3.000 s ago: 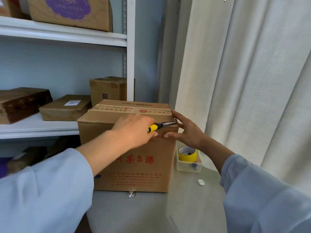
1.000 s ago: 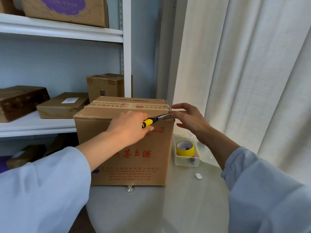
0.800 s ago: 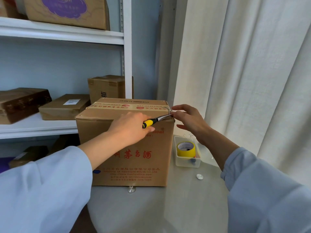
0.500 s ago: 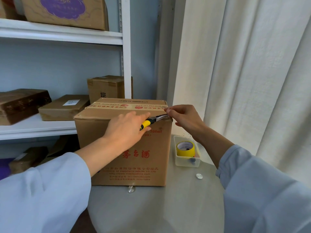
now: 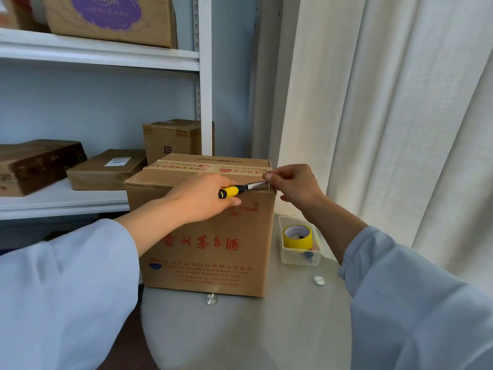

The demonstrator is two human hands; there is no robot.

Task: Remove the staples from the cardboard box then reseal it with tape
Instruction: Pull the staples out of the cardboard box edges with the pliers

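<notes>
A brown cardboard box (image 5: 213, 252) with red print stands on a grey round table (image 5: 240, 329), its top sealed with printed tape. My left hand (image 5: 197, 196) grips a yellow-and-black handled tool (image 5: 232, 190) whose metal tip reaches the box's top right front corner. My right hand (image 5: 293, 185) pinches a small metal staple (image 5: 267, 171) at that corner between thumb and forefinger. A roll of yellow tape (image 5: 297, 236) sits in a clear plastic tray (image 5: 300, 259) to the right of the box.
A white shelf unit (image 5: 106, 53) with several cardboard boxes stands behind and to the left. A pale curtain (image 5: 386, 116) hangs close on the right. Two round metal studs (image 5: 319, 280) sit in the table top near the box.
My right hand moved from resting open at the box's corner to pinching the staple there. The tool tip stays at the corner. The left hand barely shifted.
</notes>
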